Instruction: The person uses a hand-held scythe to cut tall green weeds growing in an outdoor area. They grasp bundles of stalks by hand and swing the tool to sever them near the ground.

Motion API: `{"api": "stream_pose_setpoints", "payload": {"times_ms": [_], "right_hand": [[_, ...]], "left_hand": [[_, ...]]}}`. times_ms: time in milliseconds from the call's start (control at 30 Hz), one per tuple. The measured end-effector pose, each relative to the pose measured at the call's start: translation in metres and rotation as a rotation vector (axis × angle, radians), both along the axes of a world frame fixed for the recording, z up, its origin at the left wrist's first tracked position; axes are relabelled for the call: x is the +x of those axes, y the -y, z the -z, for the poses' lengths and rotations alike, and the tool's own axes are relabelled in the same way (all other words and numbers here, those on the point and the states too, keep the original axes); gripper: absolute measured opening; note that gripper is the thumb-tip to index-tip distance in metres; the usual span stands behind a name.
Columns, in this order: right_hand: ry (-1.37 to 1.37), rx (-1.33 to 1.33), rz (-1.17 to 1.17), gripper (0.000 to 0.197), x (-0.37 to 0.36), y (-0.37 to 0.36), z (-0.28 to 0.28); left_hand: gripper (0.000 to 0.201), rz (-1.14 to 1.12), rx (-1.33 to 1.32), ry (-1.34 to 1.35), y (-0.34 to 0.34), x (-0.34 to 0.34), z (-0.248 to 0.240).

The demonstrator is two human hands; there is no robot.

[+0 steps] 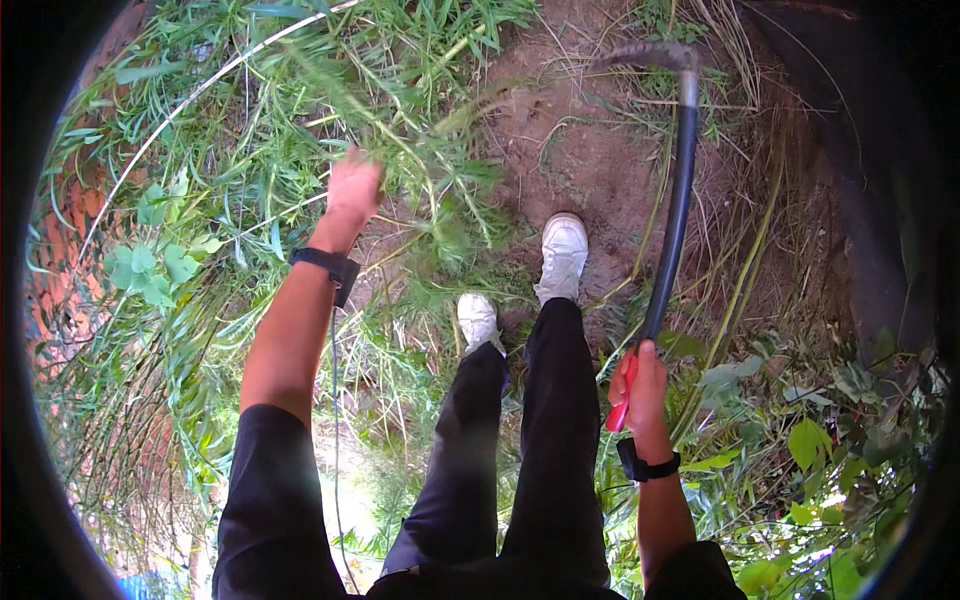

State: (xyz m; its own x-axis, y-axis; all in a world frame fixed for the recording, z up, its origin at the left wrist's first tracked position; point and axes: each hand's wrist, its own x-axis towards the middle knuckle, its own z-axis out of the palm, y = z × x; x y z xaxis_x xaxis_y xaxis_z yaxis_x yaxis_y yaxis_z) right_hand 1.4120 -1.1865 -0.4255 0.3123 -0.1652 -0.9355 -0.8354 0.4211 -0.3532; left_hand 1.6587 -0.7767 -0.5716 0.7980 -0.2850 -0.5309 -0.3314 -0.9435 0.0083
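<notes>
My right hand (645,388) is closed round the red grip of a long-handled sickle (676,200). Its dark handle reaches away from me, and the curved blade (640,54) points left over bare soil at the far end. On the left, my left hand (355,185) is among tall green weeds (400,130), its fingers smeared by motion. Leafy stalks just right of that hand are blurred too; whether the fingers grip any of them cannot be made out.
My white shoes (565,250) stand on brown soil (540,150) with cut greenery around them. A pale, thin curved stem (190,100) arcs over the weeds at left. Dry stalks (770,220) and a dark surface (860,150) border the right. Broad-leaved plants (808,442) grow at lower right.
</notes>
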Motion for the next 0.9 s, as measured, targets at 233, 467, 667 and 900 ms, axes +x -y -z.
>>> {"api": "stream_pose_setpoints", "payload": {"times_ms": [233,467,667,900], "right_hand": [[-0.084,-0.034,-0.223,0.052,-0.006,0.002,-0.002],[-0.059,-0.006,-0.300,0.044,0.015,0.011,-0.013],[-0.095,-0.030,-0.291,0.044,0.014,0.025,-0.026],[-0.079,-0.044,-0.289,0.049,0.010,0.036,-0.034]], "left_hand": [[0.064,-0.269,0.121,0.121,0.008,-0.012,0.027],[0.066,-0.228,0.176,-0.047,-0.001,0.014,0.054],[0.049,-0.368,0.120,-0.149,0.016,0.008,0.033],[0.030,-0.297,0.134,0.133,0.005,-0.023,0.039]]}}
